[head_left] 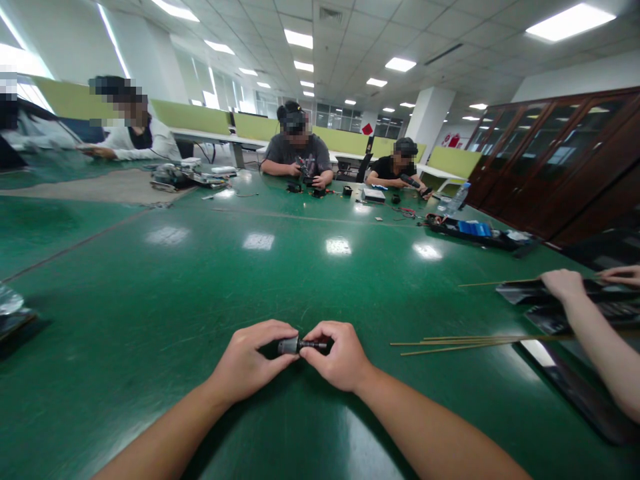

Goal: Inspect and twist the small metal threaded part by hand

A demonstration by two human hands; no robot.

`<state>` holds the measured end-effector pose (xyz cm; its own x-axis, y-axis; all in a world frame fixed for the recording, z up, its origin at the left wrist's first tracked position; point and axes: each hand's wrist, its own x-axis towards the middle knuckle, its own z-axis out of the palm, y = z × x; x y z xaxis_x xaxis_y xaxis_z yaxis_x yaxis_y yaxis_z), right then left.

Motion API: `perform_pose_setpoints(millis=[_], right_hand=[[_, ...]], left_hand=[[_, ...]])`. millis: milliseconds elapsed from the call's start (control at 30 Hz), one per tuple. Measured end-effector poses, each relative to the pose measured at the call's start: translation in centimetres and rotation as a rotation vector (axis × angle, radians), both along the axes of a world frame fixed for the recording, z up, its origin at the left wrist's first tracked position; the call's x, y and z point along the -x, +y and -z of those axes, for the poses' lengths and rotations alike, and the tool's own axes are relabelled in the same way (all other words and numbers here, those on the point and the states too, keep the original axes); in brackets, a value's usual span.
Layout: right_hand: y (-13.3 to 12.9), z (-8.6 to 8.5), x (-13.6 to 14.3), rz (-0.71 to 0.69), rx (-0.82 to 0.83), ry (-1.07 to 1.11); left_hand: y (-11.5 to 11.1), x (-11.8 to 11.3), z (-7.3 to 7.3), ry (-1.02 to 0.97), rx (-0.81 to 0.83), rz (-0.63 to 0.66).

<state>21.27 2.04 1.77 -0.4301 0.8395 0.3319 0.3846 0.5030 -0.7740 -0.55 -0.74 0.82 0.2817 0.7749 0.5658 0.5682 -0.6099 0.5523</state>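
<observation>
Just above the green table (210, 287), a small dark cylindrical metal part (289, 345) lies sideways between my two hands. Its left end is a thicker grey barrel, and a thin ridged shaft (315, 345) runs out to the right. My left hand (249, 357) pinches the barrel between thumb and fingers. The thumb and forefinger of my right hand (340, 357) close on the part near the middle, where barrel and shaft meet. My right fingers curl around the shaft's tip. What exactly the part belongs to, I cannot tell.
Close on the right, a co-worker's hand (565, 285) rests over dark shiny packets; thin yellowish rods (465, 341) point toward me. A black tray (465, 230) with blue items and a bottle (459, 199) stand farther back. Several people sit across the table. Clear plastic (11, 300) lies at the left edge.
</observation>
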Motion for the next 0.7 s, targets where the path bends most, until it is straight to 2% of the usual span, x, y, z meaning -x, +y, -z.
perform_pose_setpoints(millis=[700], right_hand=[[-0.10,0.03,-0.02,0.022,0.033,0.039]], left_hand=[[0.11,0.15,-0.04,-0.005,0.013,-0.009]])
